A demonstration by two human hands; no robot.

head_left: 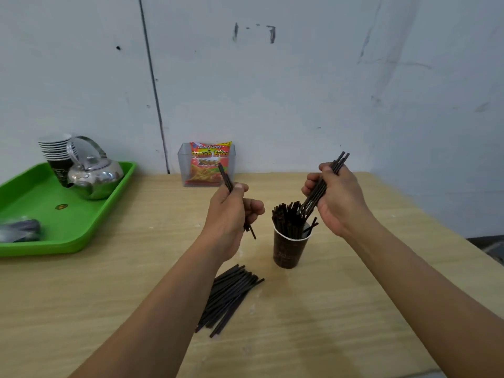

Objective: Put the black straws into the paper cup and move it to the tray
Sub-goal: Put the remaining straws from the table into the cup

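A dark brown paper cup stands upright on the wooden table, holding several black straws. My right hand grips a small bundle of black straws slanted above the cup, their lower ends at its rim. My left hand is left of the cup and grips a few black straws upright above the table. A loose pile of black straws lies on the table in front of the cup. The green tray sits at the far left.
On the tray stand a metal kettle, a stack of paper cups and a dark packet. A clear holder with a snack bag stands by the wall. The table's right edge runs close to my right arm.
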